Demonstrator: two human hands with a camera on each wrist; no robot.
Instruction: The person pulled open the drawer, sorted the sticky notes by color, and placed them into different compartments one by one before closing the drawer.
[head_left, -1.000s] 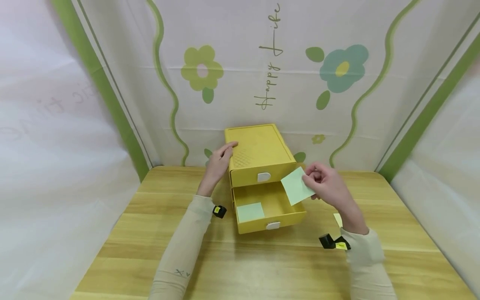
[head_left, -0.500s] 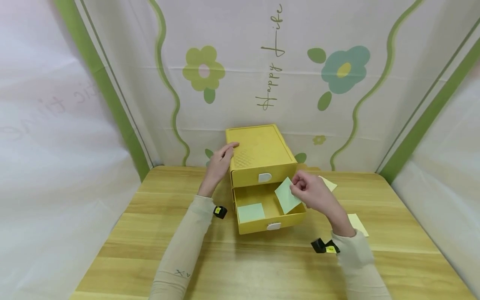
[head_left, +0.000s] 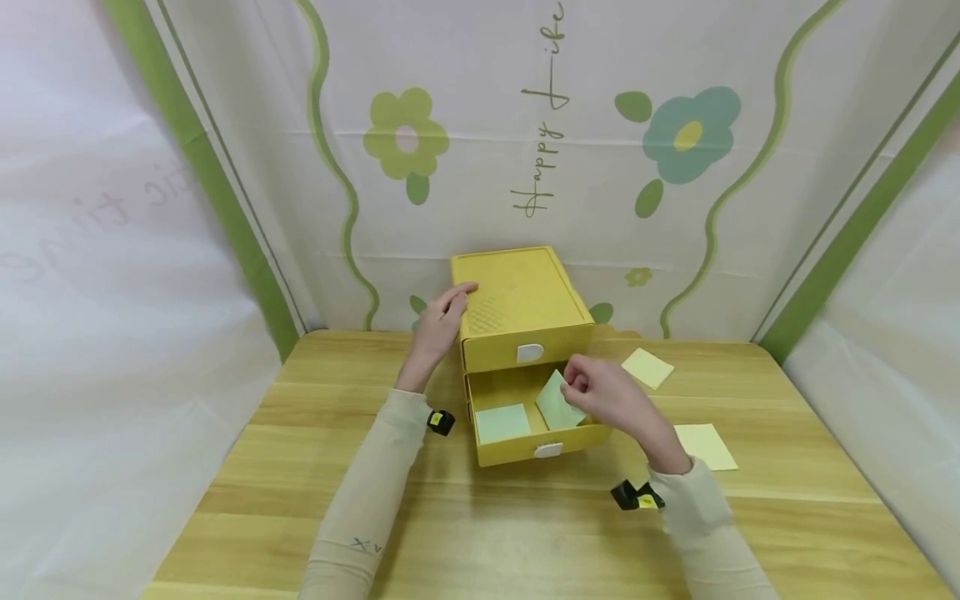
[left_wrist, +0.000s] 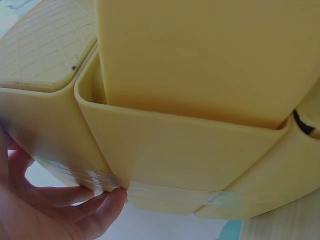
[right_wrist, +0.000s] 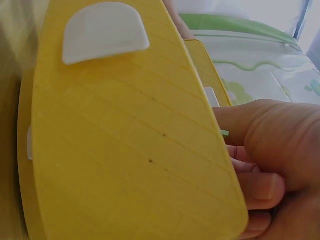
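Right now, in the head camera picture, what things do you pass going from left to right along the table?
Left hand → green note lying in the open drawer → green note pinched by the right hand → right hand → yellow note nearest the right edge.

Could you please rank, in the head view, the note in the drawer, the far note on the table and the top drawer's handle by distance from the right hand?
From the right hand, which pinches a green note over the open drawer:
1. Handle, up and to its left on the shut top drawer.
2. Far note, behind it to the right.
3. Drawer note, at the drawer's left end.

The first two are close.
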